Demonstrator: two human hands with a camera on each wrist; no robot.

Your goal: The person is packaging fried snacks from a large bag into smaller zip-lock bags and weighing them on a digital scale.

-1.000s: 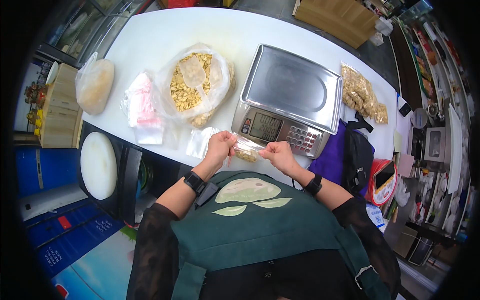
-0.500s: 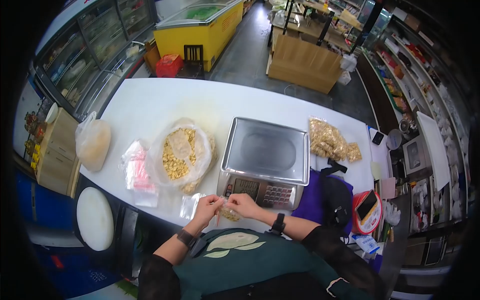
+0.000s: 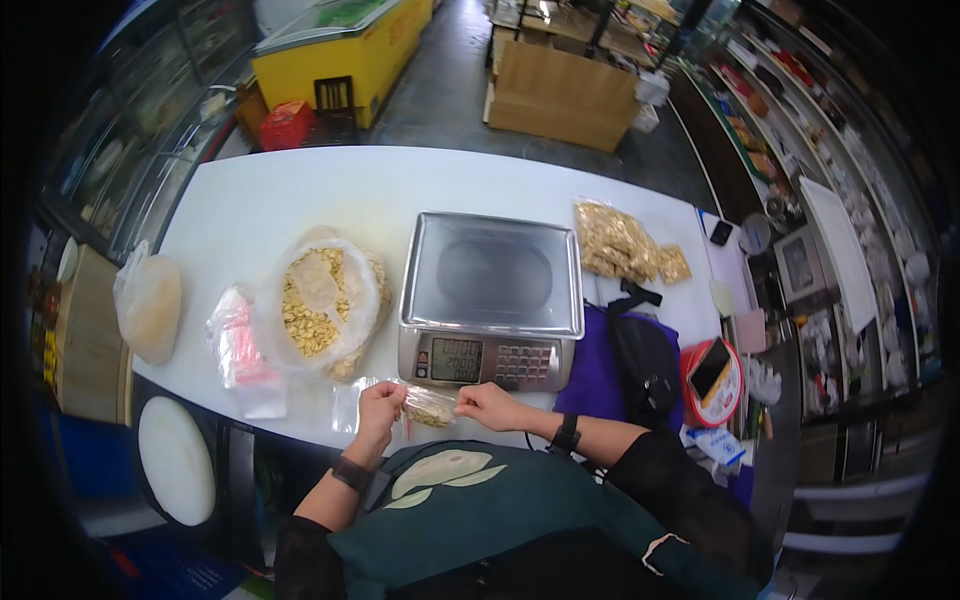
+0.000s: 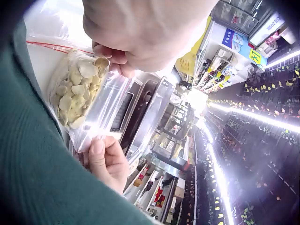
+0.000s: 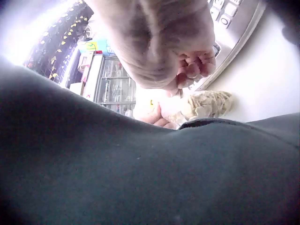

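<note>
A small clear zip bag [image 3: 430,408] partly filled with pale seeds hangs between my two hands at the counter's front edge, just before the scale [image 3: 490,300]. My left hand [image 3: 393,400] pinches the bag's left top corner. In the left wrist view, its fingers [image 4: 110,56] curl over the small bag [image 4: 77,96]. My right hand [image 3: 466,407] pinches the other end; the right hand's fingers [image 4: 101,157] show below the bag there. In the right wrist view, the right hand [image 5: 187,70] is curled above the small bag [image 5: 206,104].
A large open bag of seeds [image 3: 318,298] with a scoop lies left of the scale. A pile of empty zip bags [image 3: 240,345] and a tied bag [image 3: 150,305] sit further left. Filled packets [image 3: 620,243] lie at the back right. A black pouch [image 3: 642,365] is beside the scale.
The head view has tilted up and drawn back, showing more of the shop. Both hands keep hold of the small bag, and they now sit closer together.
</note>
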